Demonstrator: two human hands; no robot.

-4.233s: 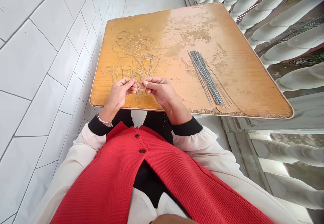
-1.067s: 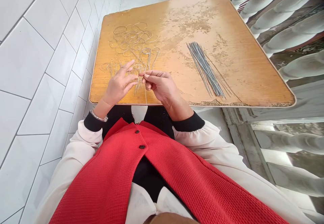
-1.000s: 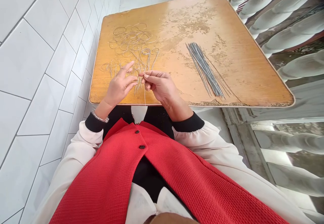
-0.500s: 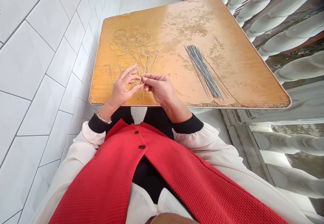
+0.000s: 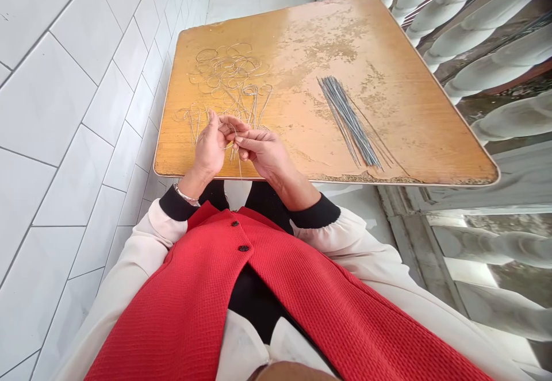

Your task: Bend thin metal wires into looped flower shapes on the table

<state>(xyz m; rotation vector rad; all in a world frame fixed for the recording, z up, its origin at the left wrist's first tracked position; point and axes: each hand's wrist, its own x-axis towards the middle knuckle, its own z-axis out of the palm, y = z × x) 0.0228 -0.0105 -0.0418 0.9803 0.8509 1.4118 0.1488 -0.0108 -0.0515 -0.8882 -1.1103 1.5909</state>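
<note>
Just above the near edge of the table, both hands meet at a thin metal wire (image 5: pixel 240 165) with a curved loop and a straight end hanging down. My right hand (image 5: pixel 269 154) pinches the wire between thumb and fingertips. On the other side, my left hand (image 5: pixel 210 148) curls its fingers around the loop, its thumb pointing up; part of the wire is hidden there. Behind the hands lie several looped wires (image 5: pixel 254 105) with straight stems. Farther back is a tangle of curled wires (image 5: pixel 228 68).
A bundle of straight grey wires (image 5: pixel 349 119) rests at the right on the worn wooden table (image 5: pixel 297 111), a few strands lying apart. A white tiled wall (image 5: pixel 64 93) runs along the left. White balusters (image 5: pixel 483 65) line the right side.
My left hand has turned, its fingers now curled toward the right hand and around the loop. The right hand has shifted slightly left, and the wire's loop shows more clearly.
</note>
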